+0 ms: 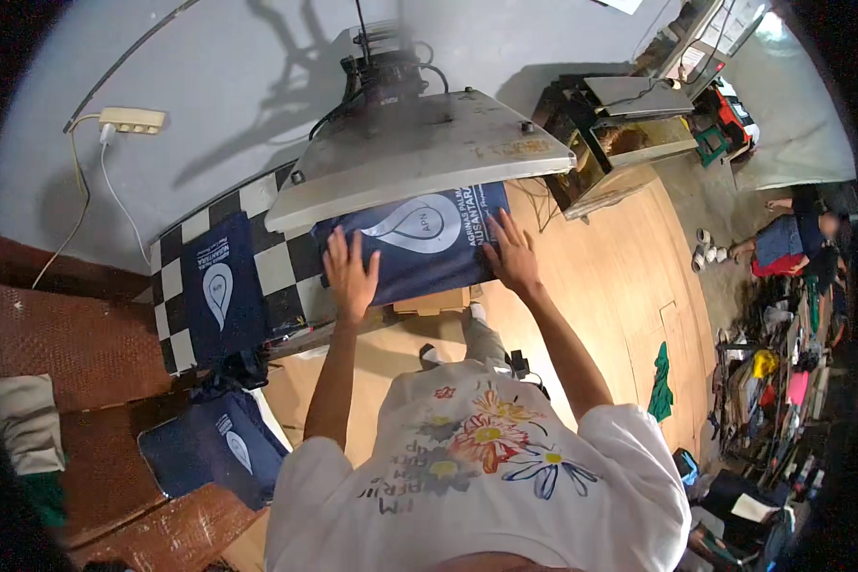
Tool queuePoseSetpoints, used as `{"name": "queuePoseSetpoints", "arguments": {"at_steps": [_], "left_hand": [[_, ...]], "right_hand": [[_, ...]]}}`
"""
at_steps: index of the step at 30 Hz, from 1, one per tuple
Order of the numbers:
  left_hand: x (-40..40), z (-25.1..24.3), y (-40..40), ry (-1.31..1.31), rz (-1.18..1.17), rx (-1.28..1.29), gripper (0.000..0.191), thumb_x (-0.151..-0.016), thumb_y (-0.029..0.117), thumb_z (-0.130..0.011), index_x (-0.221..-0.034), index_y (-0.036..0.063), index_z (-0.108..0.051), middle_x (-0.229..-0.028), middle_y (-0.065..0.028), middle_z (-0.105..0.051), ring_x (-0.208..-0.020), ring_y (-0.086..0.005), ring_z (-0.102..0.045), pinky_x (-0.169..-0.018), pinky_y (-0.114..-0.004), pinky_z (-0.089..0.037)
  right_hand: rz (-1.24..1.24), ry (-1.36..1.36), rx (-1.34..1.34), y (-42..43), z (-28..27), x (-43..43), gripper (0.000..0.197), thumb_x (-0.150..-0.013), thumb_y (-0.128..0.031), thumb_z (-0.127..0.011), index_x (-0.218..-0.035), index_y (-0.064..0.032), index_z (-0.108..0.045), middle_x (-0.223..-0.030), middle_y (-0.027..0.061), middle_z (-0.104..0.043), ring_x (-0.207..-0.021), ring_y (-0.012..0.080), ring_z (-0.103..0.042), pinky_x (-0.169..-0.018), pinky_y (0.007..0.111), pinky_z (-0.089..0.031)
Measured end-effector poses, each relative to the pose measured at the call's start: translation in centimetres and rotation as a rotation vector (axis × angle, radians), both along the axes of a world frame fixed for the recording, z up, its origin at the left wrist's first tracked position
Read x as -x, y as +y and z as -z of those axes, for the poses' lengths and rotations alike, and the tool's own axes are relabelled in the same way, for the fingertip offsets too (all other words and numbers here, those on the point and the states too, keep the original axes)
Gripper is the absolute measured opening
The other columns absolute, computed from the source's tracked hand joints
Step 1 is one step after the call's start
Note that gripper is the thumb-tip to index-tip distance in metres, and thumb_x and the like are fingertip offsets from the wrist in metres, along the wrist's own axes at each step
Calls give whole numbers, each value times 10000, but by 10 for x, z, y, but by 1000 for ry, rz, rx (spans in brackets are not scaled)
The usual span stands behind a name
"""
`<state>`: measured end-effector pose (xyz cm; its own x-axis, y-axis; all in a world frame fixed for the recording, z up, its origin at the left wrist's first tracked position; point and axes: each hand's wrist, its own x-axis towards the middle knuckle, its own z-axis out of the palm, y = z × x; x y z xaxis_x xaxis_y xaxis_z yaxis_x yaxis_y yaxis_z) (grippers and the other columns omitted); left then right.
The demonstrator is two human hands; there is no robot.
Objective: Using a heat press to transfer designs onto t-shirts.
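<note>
A navy fabric piece [407, 268] with a white drop-shaped print and lettering lies under the raised metal platen of a heat press [429, 154]. Its far edge is hidden by the platen. My left hand [352, 275] rests flat on its left part, fingers spread. At the opposite end, my right hand [513, 254] touches the printed side with its fingertips, fingers apart. Neither hand grips the cloth. To the left, a similar printed navy piece [225, 286] lies on a black-and-white checkered tabletop [194, 230].
More navy printed fabric [239, 443] is piled at lower left. A power strip [132, 120] with cords hangs on the wall. Right of the press stands an open metal-framed box [618, 143]. Green cloth [660, 386] lies on the floor, and another person [786, 239] sits at far right.
</note>
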<state>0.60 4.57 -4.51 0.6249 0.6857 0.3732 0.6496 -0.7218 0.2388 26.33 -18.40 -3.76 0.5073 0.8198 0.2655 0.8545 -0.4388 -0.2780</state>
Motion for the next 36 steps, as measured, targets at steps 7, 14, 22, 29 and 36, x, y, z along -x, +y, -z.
{"name": "queuePoseSetpoints", "arguments": {"at_steps": [7,14,22,29,36], "left_hand": [[79,12,-32,-352,-273,246,381,-877,266,-767,-1109,23,-587,-1021,-167,-620,-955,-315,-602,-842,-448,-480],[88,14,-38,-593,-207,423,306,-826,164,-834,-883,45,-558,-756,-40,-553,-652,-154,-525,-627,-307,-462],[162,14,-61,-259,-119,857,375,-815,156,-841,-1075,51,-594,-965,-60,-621,-825,-155,-585,-729,-299,-486],[63,-57,-76,-289,77,312,248,-939,159,-656,-1152,31,-639,-1101,-191,-667,-1031,-403,-620,-924,-454,-494],[-45,1,-26,-185,208,108,388,-1001,141,-545,-1382,64,-544,-1494,-162,-481,-1354,-367,-474,-1115,-459,-392]], "right_hand": [[307,157,-346,-58,3,19,281,-847,-146,-768,-1071,-44,-633,-924,179,-626,-833,367,-633,-697,453,-514],[281,507,-440,-52,-7,15,142,-877,-82,-736,-875,12,-630,-748,134,-689,-620,213,-655,-584,327,-520],[81,655,114,-127,-15,-14,202,-822,-178,-741,-913,-9,-680,-795,168,-714,-703,300,-703,-649,375,-549],[95,496,-310,-41,-32,28,182,-873,-105,-700,-1024,-6,-677,-982,192,-694,-889,387,-672,-814,399,-550],[-441,77,-33,97,10,68,574,-916,-219,-560,-1440,0,-471,-1470,197,-491,-1378,358,-452,-1145,455,-357]]}}
